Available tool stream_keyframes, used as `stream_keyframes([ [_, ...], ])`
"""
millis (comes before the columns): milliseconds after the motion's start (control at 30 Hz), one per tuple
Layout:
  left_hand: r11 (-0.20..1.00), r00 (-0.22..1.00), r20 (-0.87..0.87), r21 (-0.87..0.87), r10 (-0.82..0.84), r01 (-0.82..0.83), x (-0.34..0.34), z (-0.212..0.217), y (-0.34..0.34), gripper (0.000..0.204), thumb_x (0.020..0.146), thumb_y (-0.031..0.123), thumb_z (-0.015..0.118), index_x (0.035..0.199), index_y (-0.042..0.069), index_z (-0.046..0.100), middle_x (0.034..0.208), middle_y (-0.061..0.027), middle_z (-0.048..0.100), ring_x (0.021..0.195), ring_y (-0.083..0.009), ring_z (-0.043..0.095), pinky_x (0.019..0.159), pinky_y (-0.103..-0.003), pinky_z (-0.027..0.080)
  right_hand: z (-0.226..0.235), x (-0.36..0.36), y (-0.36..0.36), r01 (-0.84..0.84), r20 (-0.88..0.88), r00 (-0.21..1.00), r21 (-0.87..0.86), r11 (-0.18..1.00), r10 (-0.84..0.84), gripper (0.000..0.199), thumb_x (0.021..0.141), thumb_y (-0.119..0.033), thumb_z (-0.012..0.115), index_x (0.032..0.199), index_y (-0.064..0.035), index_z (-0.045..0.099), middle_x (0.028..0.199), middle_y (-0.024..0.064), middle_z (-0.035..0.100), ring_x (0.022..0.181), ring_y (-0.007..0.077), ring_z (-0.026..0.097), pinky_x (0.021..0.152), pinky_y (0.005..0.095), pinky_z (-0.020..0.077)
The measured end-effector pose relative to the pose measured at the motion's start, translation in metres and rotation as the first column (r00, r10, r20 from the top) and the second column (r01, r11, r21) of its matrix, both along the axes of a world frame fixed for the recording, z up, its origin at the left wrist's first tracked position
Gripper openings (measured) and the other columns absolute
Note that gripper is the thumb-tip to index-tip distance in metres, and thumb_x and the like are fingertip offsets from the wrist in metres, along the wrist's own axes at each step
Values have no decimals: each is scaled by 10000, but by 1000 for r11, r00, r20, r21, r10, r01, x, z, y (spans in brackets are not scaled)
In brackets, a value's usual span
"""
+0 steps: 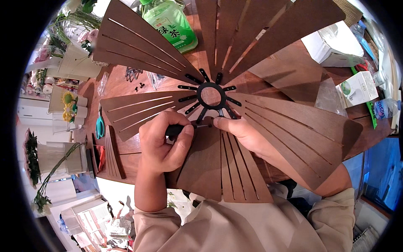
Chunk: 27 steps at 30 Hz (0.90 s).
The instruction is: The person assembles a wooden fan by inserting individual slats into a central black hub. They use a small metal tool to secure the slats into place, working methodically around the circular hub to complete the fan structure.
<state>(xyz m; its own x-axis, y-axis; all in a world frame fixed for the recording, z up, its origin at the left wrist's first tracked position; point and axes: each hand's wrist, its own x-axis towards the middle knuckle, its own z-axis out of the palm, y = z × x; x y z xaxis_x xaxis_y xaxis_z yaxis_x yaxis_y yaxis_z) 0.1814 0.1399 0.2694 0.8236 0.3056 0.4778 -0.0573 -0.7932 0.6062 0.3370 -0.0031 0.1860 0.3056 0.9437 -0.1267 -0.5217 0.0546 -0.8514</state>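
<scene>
A black metal ring (198, 97) with short arms sits at the centre, brown slotted wooden blades (142, 44) fanning out around it. My left hand (166, 140) is closed around a black-handled screwdriver (173, 129). Its shaft points right, toward the narrow end of a brown blade (203, 161) just below the ring. My right hand (241, 130) comes in from the right, thumb pressed on that narrow end beside the screwdriver's tip. The other right fingers are hidden under the blades. Whether the tip touches a screw is too small to tell.
Small black screws (139, 87) and black metal pieces (133, 74) lie left of the ring. Teal-handled scissors (100, 127) and a stack of brown blades (112, 153) are further left. A green-tea bottle (172, 25) stands behind; a white box (357, 89) sits at right.
</scene>
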Motion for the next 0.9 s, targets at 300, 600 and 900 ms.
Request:
stream_keyframes([
  [300,980,979,-35,-6,-199,199,2,8,-2,153,741,-70,638,886,-21,630,782,-135,623,640,-268,618,603,-324,498,1,-7,3,69,103,994,-203,977,-49,289,976,-124,672,1252,-44,650,1124,27,683,1017,111,610,914,296,497],
  [600,996,988,-137,-49,-77,71,5,15,-6,105,781,-46,644,880,-25,618,757,-137,621,627,-273,618,600,-327,497,-12,-6,2,90,91,993,-176,980,-75,325,954,-278,688,1123,0,702,974,42,708,900,139,604,846,330,484],
  [900,986,992,-43,110,-122,126,-2,2,-8,135,764,-86,674,869,-26,615,745,-139,634,609,-266,623,570,-323,502,-15,-6,4,-16,52,998,-248,969,30,362,966,-233,737,1256,-24,679,1138,48,715,1016,124,623,937,298,487],
])
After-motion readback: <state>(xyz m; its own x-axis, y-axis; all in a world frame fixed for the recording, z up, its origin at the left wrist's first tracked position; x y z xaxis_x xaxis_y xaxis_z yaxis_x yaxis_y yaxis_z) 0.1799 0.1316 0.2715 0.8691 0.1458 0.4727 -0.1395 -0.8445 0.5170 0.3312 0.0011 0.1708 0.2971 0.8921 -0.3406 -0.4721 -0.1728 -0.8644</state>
